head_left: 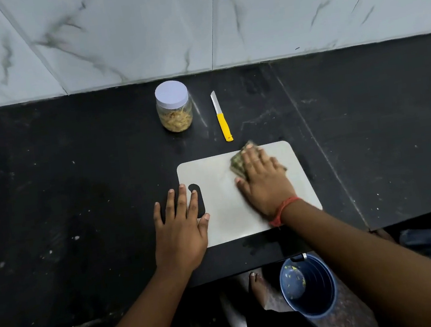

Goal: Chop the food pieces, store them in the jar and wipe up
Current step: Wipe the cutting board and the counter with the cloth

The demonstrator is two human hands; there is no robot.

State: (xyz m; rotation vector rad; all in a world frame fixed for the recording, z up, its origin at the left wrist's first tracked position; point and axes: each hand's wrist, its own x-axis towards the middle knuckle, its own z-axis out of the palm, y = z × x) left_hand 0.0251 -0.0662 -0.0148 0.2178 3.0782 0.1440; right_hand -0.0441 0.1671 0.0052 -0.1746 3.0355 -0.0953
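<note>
Under your flat right hand [262, 182] the cloth [238, 161] wipes the board [223, 216]; left hand [181, 222] spread steadies it; beyond, jar [174, 108] filled, capped.

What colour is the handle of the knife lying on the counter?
Yellow; the knife handle shows clearly in the head view, beside the jar.
</note>
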